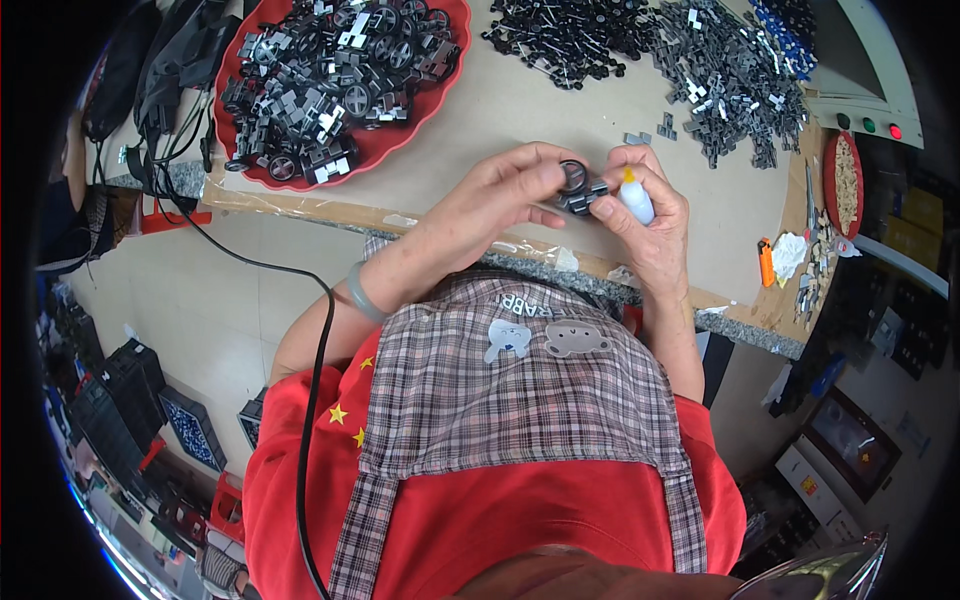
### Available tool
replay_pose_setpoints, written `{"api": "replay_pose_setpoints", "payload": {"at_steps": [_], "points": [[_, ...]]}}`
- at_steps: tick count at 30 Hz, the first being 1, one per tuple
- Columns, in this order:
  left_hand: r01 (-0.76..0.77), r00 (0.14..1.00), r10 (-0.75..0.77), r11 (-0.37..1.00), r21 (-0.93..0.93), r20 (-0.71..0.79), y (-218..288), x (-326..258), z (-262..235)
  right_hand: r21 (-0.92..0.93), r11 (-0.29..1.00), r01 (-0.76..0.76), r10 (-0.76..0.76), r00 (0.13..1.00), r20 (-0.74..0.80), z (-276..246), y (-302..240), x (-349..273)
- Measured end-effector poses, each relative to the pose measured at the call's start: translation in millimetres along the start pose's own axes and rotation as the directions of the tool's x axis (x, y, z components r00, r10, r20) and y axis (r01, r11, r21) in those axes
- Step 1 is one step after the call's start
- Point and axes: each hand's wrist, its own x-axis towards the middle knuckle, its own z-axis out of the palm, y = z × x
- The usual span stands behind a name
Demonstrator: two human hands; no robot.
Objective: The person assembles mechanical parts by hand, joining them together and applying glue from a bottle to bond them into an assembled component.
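Note:
My left hand (512, 187) is closed on a small black and grey wheeled piece (574, 178), with one spoked wheel showing near my thumb. Close beside it, my right hand (660, 225) is wrapped round a small white squeeze bottle (638, 204) with a yellow tip pointing away from me. The right thumb and fingertips also reach to the wheeled piece; whether they pinch it I cannot tell. Both hands are just above the table's near edge. Beyond them lie a few loose grey metal-looking parts (667, 127).
A red scalloped tray (446, 98) heaped with similar wheeled pieces stands at the left. Piles of black pins (570, 40) and grey parts (735, 85) lie at the back. An orange lighter (766, 262) rests at the right. A black cable (320, 360) hangs over my left arm.

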Motion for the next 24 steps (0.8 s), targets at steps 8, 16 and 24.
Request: {"api": "replay_pose_setpoints", "payload": {"at_steps": [8, 16, 24], "points": [[-0.254, 0.938, 0.337, 0.826, 0.503, -0.08, -10.4, 1.4, 1.8, 0.135, 0.989, -0.056, 0.08, 0.98, -0.182, 27.0, 8.2, -3.6], [-0.301, 0.876, 0.469, 0.711, 0.636, -0.109, -16.4, -1.8, 3.1, -0.068, 0.997, -0.023, 0.013, 0.99, -0.14, 26.0, 1.6, -4.0], [-0.217, 0.915, 0.381, 0.738, 0.639, -0.13, -11.7, 0.1, 0.2, -0.061, 0.998, 0.016, -0.03, 0.973, -0.23, 35.2, 7.8, -5.5]]}}
